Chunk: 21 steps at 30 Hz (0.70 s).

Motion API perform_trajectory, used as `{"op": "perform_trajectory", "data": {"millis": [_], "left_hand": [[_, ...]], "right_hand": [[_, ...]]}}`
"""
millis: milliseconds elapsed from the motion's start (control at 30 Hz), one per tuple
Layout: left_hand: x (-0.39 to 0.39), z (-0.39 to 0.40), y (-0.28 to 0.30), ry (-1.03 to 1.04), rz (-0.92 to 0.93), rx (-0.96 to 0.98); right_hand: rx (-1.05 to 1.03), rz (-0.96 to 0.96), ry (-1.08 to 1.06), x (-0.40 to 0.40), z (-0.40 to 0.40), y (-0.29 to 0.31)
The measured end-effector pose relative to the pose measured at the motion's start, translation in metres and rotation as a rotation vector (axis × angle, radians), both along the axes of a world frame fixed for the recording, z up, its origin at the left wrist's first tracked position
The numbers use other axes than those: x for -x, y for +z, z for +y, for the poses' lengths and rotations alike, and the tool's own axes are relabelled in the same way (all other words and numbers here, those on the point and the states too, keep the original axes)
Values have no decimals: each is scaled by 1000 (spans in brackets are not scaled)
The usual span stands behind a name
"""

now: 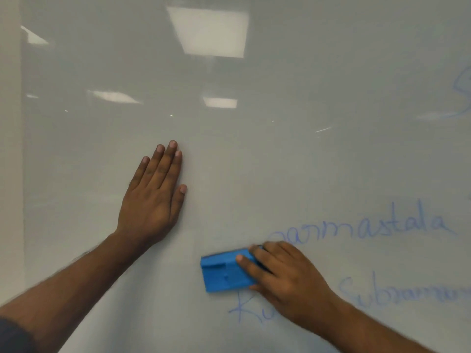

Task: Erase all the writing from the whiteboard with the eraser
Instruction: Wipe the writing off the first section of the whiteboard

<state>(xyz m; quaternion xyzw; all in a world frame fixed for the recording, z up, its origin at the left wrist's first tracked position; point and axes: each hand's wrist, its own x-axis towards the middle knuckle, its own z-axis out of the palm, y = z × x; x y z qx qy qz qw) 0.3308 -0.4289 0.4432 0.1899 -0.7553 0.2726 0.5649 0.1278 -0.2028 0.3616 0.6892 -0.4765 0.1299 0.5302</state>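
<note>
whiteboard (280, 154): fills nearly the whole view; glossy, w/ ceiling-light reflections across the top half. Left and centre parts bare of ink.
eraser (225, 272): blue block, lower centre, pressed flat on the board. Its long side runs roughly left-right, tilted a bit. Sits just left of the start of the upper word and just above the first letters of the lower line.
right hand (285, 276): comes in from bottom right, clamped on the eraser's right end; fingers over the top face, thumb (254, 287) at the lower edge. Slightly blurred.
left hand (153, 197): open, fingers together and pointing up, palm flat against the board, holding nothing. Well left of the eraser, on a bare patch.
writing (397, 222): blue marker, right side only. Upper word reads approx "...anmastala"; lower line starts "Ku" then "Subram..." (rest too blurred to read). The right hand covers part of the lower line.
other ink (462, 95): blue stroke cut off at the right edge, upper right, can't read.
sleeve (12, 337): dark cuff at bottom-left corner, left arm.
</note>
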Motion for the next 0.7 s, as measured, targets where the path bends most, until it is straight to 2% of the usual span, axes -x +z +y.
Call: {"op": "perform_trajectory", "data": {"millis": [67, 133, 300, 433, 500, 600, 700], "left_hand": [[1, 0, -1, 5, -1, -11], [2, 1, -3, 6, 3, -20], [5, 8, -10, -12, 23, -74], [7, 14, -12, -29, 42, -101], [10, 16, -13, -36, 57, -114], [12, 20, -15, -27, 74, -129], [15, 28, -17, -18, 54, -107]], "right_hand": [[-13, 63, -27, 11, 11, -3], [30, 48, -33, 19, 22, 16], [275, -204, -76, 24, 28, 90], [315, -345, 25, 4, 5, 92], [232, -258, 41, -8, -4, 62], [46, -25, -6, -6, 3, 8], [-1, 60, -40, 21, 28, -4]]}}
